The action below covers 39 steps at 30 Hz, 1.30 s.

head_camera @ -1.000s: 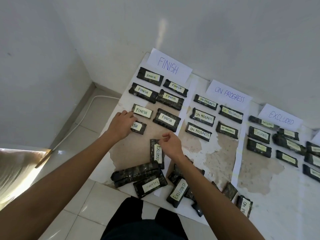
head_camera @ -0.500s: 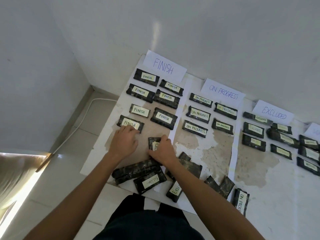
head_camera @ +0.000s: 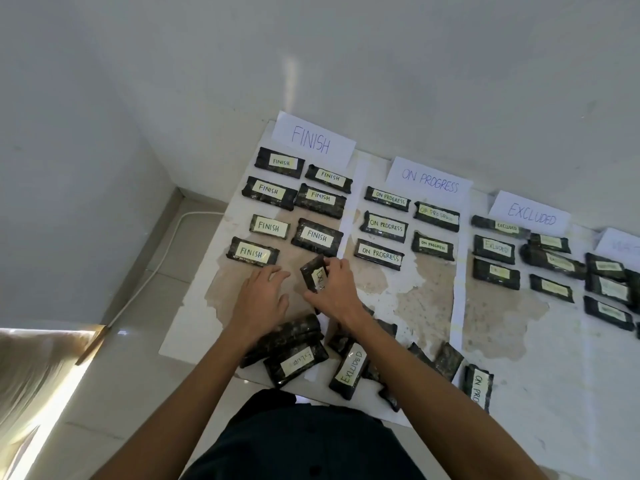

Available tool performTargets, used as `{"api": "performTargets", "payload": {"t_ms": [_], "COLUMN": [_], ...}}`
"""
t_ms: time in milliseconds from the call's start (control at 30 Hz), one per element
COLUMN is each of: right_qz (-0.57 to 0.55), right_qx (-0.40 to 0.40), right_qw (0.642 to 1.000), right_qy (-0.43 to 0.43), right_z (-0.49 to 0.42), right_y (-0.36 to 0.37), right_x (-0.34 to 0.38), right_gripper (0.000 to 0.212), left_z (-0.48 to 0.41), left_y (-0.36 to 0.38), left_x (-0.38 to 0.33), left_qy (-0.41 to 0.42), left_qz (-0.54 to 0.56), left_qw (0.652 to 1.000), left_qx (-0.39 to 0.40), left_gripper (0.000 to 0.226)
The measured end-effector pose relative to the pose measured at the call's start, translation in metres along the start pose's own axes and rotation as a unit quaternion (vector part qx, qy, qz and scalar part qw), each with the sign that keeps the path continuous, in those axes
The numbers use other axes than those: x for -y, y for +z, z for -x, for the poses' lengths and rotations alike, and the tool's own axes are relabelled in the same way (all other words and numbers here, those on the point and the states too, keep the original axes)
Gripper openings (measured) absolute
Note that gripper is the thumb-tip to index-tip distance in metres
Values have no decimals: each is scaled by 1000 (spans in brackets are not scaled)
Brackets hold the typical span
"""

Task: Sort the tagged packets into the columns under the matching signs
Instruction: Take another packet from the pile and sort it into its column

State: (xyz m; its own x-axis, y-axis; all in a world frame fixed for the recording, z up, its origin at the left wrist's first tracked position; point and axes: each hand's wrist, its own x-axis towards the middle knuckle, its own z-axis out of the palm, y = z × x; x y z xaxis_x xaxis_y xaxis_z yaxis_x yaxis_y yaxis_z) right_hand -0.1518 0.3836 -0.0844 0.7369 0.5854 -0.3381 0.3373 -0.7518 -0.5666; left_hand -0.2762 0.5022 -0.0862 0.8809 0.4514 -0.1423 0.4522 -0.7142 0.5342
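Observation:
Dark packets with pale tags lie on the floor under paper signs FINISH (head_camera: 312,139), ON PROGRESS (head_camera: 429,181) and EXCLUDED (head_camera: 531,214). My right hand (head_camera: 337,294) grips a packet tagged EXCLUDED (head_camera: 314,276), tilted up off the floor at the bottom of the FINISH column. My left hand (head_camera: 262,296) lies flat with fingers spread, just below the lowest FINISH packet (head_camera: 252,252), touching nothing. A loose pile of unsorted packets (head_camera: 298,353) sits below both hands; two show EXCLUDED tags and one (head_camera: 479,386) reads ON PROGRESS.
A wall runs behind the signs. A fourth sign (head_camera: 621,245) and more packets are cut off at the right edge. A white cable (head_camera: 162,259) runs along the tiles to the left. Bare worn floor (head_camera: 415,299) lies below the ON PROGRESS packets.
My left hand let go of the lowest FINISH packet and drew back toward me. My right hand took hold of the EXCLUDED packet and tipped it up off the floor.

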Motion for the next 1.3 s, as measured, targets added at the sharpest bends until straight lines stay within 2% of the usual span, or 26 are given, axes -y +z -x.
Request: {"api": "performTargets", "payload": {"t_ms": [133,300,567,767,1033,1300], "right_qz": [-34,23,137,154,186,219], "right_qx": [-35,-50,-31,-32,-24,33], "right_qw": [999,998,990,988,982,975], "right_qy": [-8,-23,1,-3,13,3], "right_z": [-1,2,3,15,28,21], "right_y": [-32,-76,-137,-168,-203,-212], "right_x": [-19,-61,-140,-205,-283,-323], "right_gripper": [72,71,72,68,51,57], "left_z": [-12,-28,-54,-64,-80,-92], "left_y": [4,22,67,103,156,193], "left_x": [-26,-61,-128,-182,-244,-267], "left_qy": [31,67,100,120,138,137], "left_qz": [4,0,-23,-32,-30,-69], "left_qw": [1000,997,990,986,978,972], "left_qx": [2,40,98,115,151,176], "left_gripper": [46,45,45,45,47,48]}}
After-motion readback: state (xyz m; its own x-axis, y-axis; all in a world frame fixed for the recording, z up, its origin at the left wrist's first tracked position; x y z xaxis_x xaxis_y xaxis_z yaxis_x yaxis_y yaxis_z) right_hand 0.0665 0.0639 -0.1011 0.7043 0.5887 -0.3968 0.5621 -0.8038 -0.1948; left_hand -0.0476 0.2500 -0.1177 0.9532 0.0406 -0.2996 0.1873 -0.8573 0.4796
